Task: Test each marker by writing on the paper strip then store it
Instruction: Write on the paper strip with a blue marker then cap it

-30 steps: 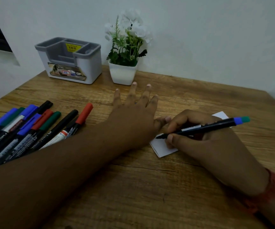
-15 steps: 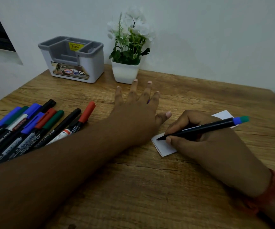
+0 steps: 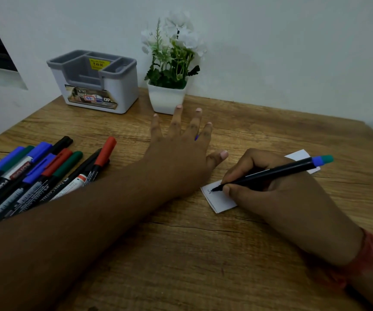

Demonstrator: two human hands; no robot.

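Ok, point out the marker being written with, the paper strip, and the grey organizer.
marker [image 3: 270, 173], head view, middle of its black barrel.
paper strip [image 3: 218, 202], head view, bare near end by the tip.
grey organizer [image 3: 122, 95], head view, white front wall.
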